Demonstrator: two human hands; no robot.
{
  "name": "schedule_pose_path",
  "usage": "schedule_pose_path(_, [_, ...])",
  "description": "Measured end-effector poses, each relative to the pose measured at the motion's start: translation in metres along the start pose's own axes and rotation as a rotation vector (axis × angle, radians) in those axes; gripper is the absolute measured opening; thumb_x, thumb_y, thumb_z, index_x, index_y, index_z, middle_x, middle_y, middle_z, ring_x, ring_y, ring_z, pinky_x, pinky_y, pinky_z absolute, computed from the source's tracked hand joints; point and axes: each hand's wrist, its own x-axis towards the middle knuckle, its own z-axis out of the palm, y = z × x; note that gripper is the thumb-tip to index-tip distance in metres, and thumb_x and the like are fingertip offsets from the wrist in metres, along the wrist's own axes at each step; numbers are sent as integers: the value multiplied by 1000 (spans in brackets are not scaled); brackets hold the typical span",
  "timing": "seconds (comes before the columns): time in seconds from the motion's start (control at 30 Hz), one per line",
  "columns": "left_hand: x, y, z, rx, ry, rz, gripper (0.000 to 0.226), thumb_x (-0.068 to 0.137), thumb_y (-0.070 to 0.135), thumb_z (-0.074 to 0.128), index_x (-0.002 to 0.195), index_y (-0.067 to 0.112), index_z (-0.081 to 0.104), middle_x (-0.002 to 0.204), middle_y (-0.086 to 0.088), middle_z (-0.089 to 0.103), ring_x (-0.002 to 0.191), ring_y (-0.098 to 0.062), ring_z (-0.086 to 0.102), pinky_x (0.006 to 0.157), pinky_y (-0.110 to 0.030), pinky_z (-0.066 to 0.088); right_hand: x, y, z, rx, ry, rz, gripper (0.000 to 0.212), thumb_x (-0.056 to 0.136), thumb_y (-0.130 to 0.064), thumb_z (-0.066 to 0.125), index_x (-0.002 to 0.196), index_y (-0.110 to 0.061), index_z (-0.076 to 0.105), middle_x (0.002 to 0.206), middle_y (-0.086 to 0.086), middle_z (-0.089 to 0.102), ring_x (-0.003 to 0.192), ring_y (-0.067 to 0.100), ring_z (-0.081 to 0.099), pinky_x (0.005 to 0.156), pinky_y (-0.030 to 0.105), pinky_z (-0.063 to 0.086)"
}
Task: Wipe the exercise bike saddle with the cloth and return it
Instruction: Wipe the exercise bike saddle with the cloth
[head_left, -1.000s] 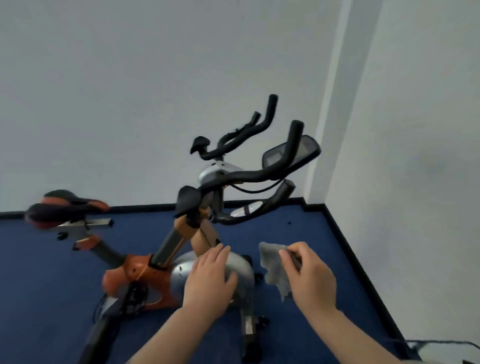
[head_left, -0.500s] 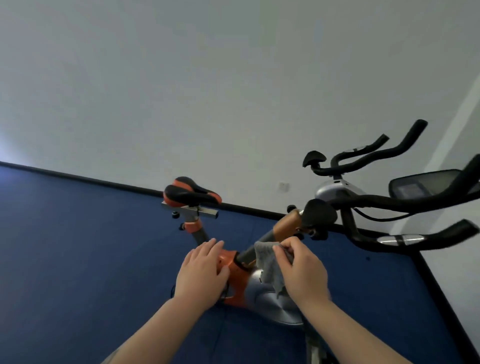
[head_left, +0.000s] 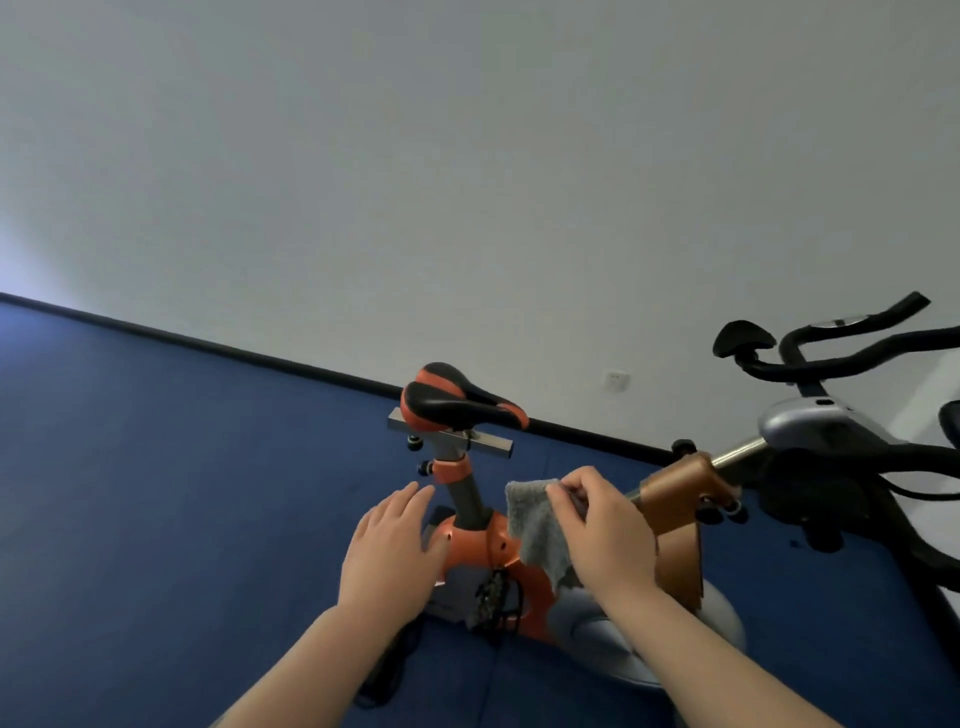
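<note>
Here the right hand pinches a small grey terry cloth by its upper edge, thumb and fingertips closed on it, so the rest hangs loose toward six o'clock. The left hand is flat and spread, fingers together, holding nothing. The black and orange padded saddle of the exercise bike sits at about eleven o'clock from the cloth, above and beyond both hands and clear of them. Its long axis runs roughly from nine to three o'clock in view, with the broad rear to the left and the narrow nose to the right. The nose end lies nearer the right hand, so that hand looks better placed to lay the cloth on. Nothing stands between cloth and saddle top; the grey seat post rises between the two hands, and the black handlebars sit well apart at two o'clock. Open blue floor lies to the left. No wiping looks begun.
</note>
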Motion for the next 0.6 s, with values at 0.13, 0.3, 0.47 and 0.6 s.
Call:
schedule_pose_path(0.13, [30,-18,5,-8,-3,-24,59,94,43,41,147,28,20,156,7,20,144,-14,15,118,-32,13,32,-1,31,-6,-25,-10,13,93,-38,56,83,-29,55,70,-11,61,66,5,58,54,25,48])
schedule_pose_path(0.3, [96,-40,7,-12,17,-60,60,93,41,43,147,28,21,156,5,21,144,-15,17,119,-34,15,87,3,70,28,-12,-15,17,93,-38,56,80,-27,55,64,-10,58,61,3,54,47,20,33])
schedule_pose_path(0.47, [162,-48,3,-16,60,-64,58,92,37,45,146,27,24,155,5,25,142,-16,20,117,-33,15,140,2,102,81,-40,9,15,93,-37,56,82,-28,57,67,-11,60,63,1,55,48,19,30])
schedule_pose_path(0.6, [203,-58,1,-46,84,-75,58,92,35,46,145,28,24,154,7,26,142,-16,22,116,-31,15,174,-1,130,117,-35,18,13,94,-35,57,83,-27,58,68,-14,59,64,0,56,48,19,34])
